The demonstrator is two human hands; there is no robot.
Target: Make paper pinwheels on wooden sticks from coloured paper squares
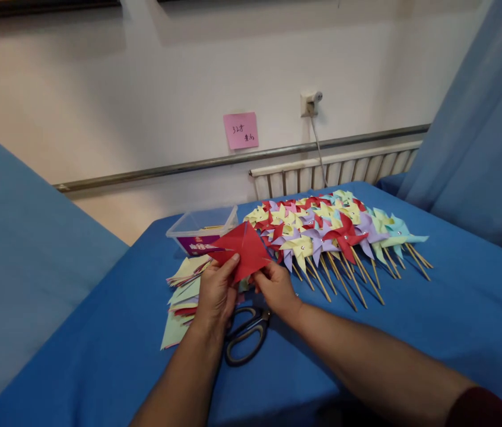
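Note:
A red paper square [247,244], with slits cut in from its corners, is held up between my two hands above the table. My left hand [216,289] grips its lower left side, thumb on top. At the lower right corner, the fingers of my right hand [276,286] pinch the paper. Below the hands lies a pair of scissors [247,341] with dark handles; its blades are hidden. Stacks of coloured paper [184,305] sit just left of my left hand. Many finished paper pinwheels [317,237] on wooden sticks are heaped to the right.
Behind the paper stands a clear plastic box [202,225] with a purple label and thin sticks inside. A blue cloth [411,332] covers the table. Along the wall run a radiator [340,172] and a pipe. A power cord [319,145] hangs from the socket.

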